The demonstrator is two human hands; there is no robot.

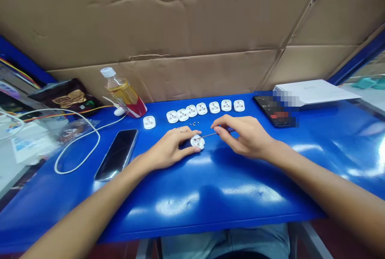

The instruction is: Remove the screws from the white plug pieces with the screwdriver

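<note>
My left hand (171, 146) rests on the blue table (210, 195) and pinches a small white plug part (197, 142) between thumb and fingers. My right hand (245, 134) grips a thin screwdriver (210, 134) whose tip points left onto that part. Beyond my hands lies a row of several similar white plug parts (202, 109), with one more white plug part (149, 122) set apart to the left. A few tiny screws (194, 123) are scattered in front of the row.
A dark phone (118, 154) lies at left, ringed by a white cable (81, 142). A bottle of yellow liquid (124, 93) lies tilted at the back left. Another phone (275, 111) and a white box (313, 90) sit at back right. Cardboard (192, 30) walls the rear.
</note>
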